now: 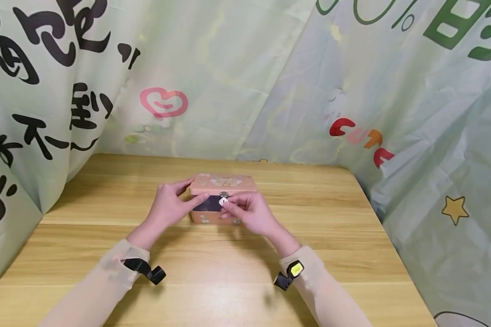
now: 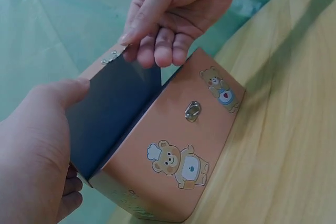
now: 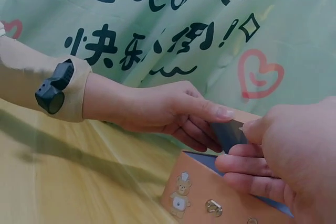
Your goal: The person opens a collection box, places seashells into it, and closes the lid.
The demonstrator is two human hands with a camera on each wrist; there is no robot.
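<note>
An orange-pink tin box (image 1: 204, 219) stands on the table, its hinged lid (image 1: 208, 181) tilted partly up to show a dark inside. My left hand (image 1: 167, 204) grips the lid at its left side, the thumb along the front edge. With thumb and forefinger, my right hand (image 1: 253, 212) pinches the metal latch (image 2: 110, 57) at the middle of the lid's front edge; its other fingers are loosely bent. A metal catch (image 2: 192, 111) shows on the box's front wall, among printed bears, in the left wrist view. What lies inside the box is hidden.
The box stands toward the back of a wooden table (image 1: 311, 204). Behind and to both sides hangs a pale green printed curtain (image 1: 229, 91), close to the table's edges. Each forearm wears a black wrist camera (image 1: 157, 275) over a beige sleeve.
</note>
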